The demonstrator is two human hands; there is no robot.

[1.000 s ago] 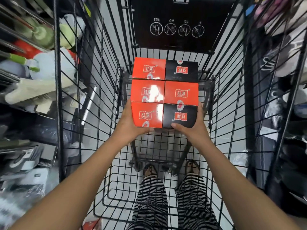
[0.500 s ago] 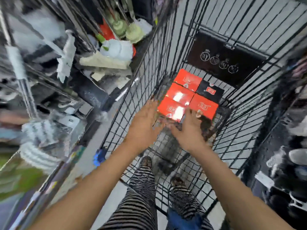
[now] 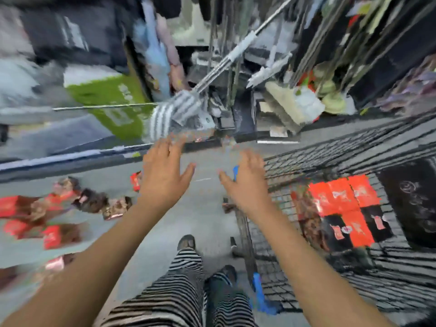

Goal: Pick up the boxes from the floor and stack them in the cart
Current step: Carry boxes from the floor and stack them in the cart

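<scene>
Step, I'd say: fetching next load | left hand (image 3: 162, 178), right hand (image 3: 245, 182) empty, fingers spread, over floor (image 3: 207, 215) | next: bend left for loose boxes (image 3: 50, 236), grip one, stack in cart (image 3: 389, 279)

The cart (image 3: 306, 161) was located at 3 o'clock, with stacked boxes (image 3: 342, 204) seated inside it. Loose boxes (image 3: 49, 234) were scattered on the floor (image 3: 207, 220) at 9 o'clock. Shelving (image 3: 247, 119) was seen at 12 o'clock. The left hand (image 3: 162, 178) and right hand (image 3: 247, 185) were held between, over the floor.
</scene>
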